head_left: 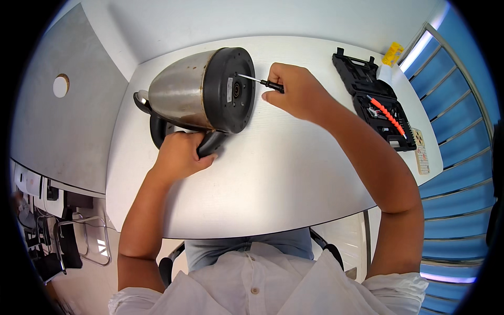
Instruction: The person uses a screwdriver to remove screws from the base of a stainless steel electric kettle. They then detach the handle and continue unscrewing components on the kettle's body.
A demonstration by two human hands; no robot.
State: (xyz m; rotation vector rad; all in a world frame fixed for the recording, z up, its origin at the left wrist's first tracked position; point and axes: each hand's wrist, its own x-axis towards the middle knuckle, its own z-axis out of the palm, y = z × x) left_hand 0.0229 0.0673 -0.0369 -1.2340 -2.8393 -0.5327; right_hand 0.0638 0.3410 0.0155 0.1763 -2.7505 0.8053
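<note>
White table [294, 184] beneath it, a steel kettle [178, 89] lies sideways, the left hand [181, 155] wrapped around its handle [212, 142]. The right hand [296, 90] grips a screwdriver [265, 83] at its base, near an open tool case [362, 80], white wall [262, 16] and metal railing [451, 263].

Left forearm [144, 212] angled forward and inward, left hand [179, 153] closed in a grip, thumb [207, 161] toward the right, right elbow [403, 202] bent, right forearm [365, 149] slanting forward and leftward, right hand [296, 93] farther forward than the left, fingers [277, 72] curled in a pinch.
</note>
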